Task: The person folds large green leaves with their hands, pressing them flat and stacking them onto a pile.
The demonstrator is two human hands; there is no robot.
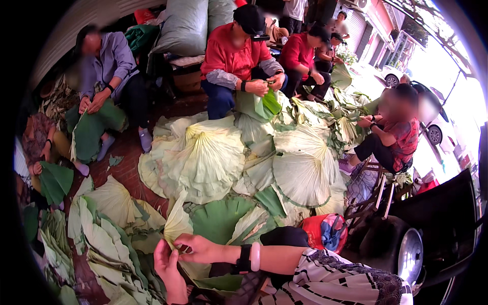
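Note:
A pale yellow-green lotus leaf [177,221] rises in a fold between my hands. My left hand [168,267] has its fingers curled at the folded edge, and my right hand [195,246] pinches the same leaf just right of it. A black band and a pink bangle are on my right wrist. Under and beside them lie a large dark green leaf [216,216] and layered pale leaves [109,249] at the lower left.
Broad dried leaves [203,155] cover the brick floor [127,165]. Seated co-workers [234,61] line the far side, others sit left and right [386,142]. A red bag [315,229], wooden stool [378,190] and metal-lidded pot [409,256] stand at right; grey sacks [178,25] are behind.

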